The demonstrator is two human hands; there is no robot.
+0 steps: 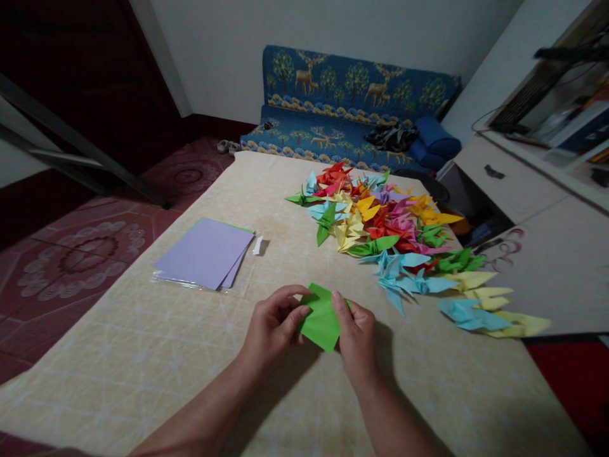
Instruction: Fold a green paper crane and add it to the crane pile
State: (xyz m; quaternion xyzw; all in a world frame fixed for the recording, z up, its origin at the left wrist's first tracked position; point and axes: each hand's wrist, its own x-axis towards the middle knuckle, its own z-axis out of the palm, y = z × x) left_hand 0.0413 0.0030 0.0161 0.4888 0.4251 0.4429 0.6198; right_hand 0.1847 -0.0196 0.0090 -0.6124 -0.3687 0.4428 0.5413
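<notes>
A small folded square of green paper (321, 320) is held up over the table between both hands, one corner pointing away from me. My left hand (277, 317) pinches its left edge between thumb and fingers. On the opposite edge, my right hand (354, 327) grips it with the thumb lying on top; its other fingers are mostly hidden behind the paper. Beyond and to the right lies a spread of folded paper cranes (380, 216) in red, yellow, orange, green, blue, pink and purple. To the left rests a stack of purple paper sheets (204, 251), with a green edge showing at the back.
The table (143, 355) has a pale patterned cloth. A clear plastic sleeve lies under the sheets, and a small white scrap (257, 245) sits beside them. Behind stands a blue deer-patterned sofa (352, 89). A white cabinet (537, 209) is at right, a metal ladder-like frame (90, 152) at left.
</notes>
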